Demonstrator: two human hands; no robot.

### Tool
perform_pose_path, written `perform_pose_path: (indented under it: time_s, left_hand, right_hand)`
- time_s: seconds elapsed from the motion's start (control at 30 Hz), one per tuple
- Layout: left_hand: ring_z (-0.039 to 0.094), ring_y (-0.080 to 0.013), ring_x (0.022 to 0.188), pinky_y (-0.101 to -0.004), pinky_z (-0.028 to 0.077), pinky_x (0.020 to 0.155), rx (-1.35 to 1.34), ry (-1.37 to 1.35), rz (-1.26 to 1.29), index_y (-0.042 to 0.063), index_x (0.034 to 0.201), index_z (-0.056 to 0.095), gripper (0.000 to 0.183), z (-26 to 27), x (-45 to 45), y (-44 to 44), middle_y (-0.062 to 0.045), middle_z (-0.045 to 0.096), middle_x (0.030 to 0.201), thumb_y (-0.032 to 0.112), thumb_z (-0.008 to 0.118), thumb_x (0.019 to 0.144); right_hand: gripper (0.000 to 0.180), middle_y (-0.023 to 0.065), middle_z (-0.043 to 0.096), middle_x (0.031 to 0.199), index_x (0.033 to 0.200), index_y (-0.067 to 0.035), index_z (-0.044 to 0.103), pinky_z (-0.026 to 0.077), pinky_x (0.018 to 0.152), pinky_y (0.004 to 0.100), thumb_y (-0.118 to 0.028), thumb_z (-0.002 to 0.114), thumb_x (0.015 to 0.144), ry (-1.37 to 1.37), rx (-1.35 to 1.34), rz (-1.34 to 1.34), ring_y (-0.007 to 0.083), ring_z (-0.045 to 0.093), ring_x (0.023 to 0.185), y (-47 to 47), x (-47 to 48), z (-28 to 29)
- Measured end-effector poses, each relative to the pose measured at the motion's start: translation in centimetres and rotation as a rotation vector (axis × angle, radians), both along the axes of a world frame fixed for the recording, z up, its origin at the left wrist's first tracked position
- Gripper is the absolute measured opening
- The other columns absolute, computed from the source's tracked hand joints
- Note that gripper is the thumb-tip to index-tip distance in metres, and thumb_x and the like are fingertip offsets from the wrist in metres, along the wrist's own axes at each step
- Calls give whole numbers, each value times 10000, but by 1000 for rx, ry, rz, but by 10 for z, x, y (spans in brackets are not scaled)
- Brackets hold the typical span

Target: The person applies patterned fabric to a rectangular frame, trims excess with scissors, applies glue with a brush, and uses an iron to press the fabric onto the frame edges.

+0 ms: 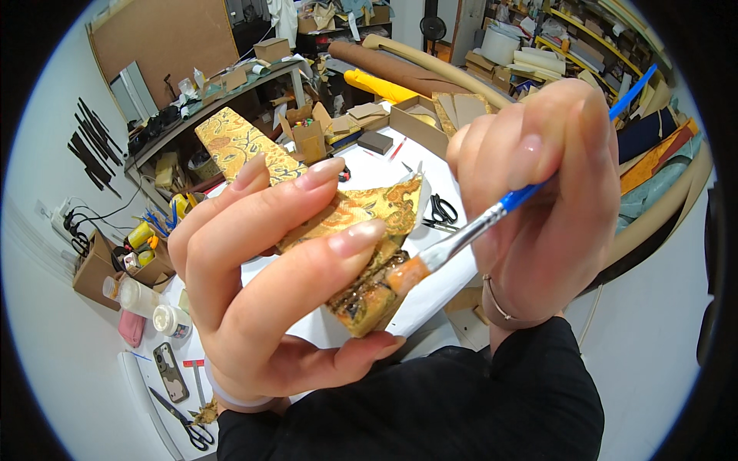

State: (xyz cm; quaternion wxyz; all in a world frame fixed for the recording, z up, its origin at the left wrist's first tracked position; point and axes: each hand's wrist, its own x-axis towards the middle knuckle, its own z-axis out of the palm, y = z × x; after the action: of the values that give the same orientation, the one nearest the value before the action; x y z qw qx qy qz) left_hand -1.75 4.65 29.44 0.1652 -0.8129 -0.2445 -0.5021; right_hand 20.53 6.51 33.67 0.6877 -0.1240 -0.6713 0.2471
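My left hand (277,271) holds a piece covered in gold patterned brocade fabric (245,144), thumb below and fingers over its top. A loose flap of the fabric stands up at its right side. Along the near end runs a dark, wet, glossy strip. My right hand (536,196) grips a flat paintbrush (461,239) with a blue handle and a metal ferrule. The brush's orange-brown bristles touch the piece at the edge of the wet strip. What the piece is made of under the fabric cannot be told.
On the white table lie black-handled scissors (443,208), a dark block (375,142), a red pen (398,148) and an open cardboard box (421,118). At the left are white jars (171,320), a phone (170,371) and large scissors (183,420). Material rolls (398,69) lie behind.
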Motion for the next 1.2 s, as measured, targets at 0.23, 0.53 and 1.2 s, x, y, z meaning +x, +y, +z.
perform_pose_path:
  time_s: [0.23,0.53,1.2]
  left_hand:
    - [668,-416,1226,-636,415,1178,-7,13,-13,106,1320,599,749,-1,-1,1,-227,646,1321,712,718,896]
    - [665,-440,1227,-650,396,1190,0,6,-23,97,1335,595,786,-3,-4,2,-242,639,1325,723,726,880]
    - [655,-398,1269,-616,355,1233,-62,-19,-33,7,1434,539,923,0,-7,-3,-239,633,1355,647,817,829]
  right_hand:
    - [437,-22,502,553,924,-145,489,343,579,289,-415,291,1204,107,-19,126,99,397,425,6,3,-4]
    - [430,29,522,537,938,-120,521,362,555,287,-411,333,1194,252,-119,90,111,435,392,4,-10,-17]
    - [344,-57,465,629,932,-148,553,348,681,292,-308,402,1197,317,10,3,87,376,567,10,26,-18]
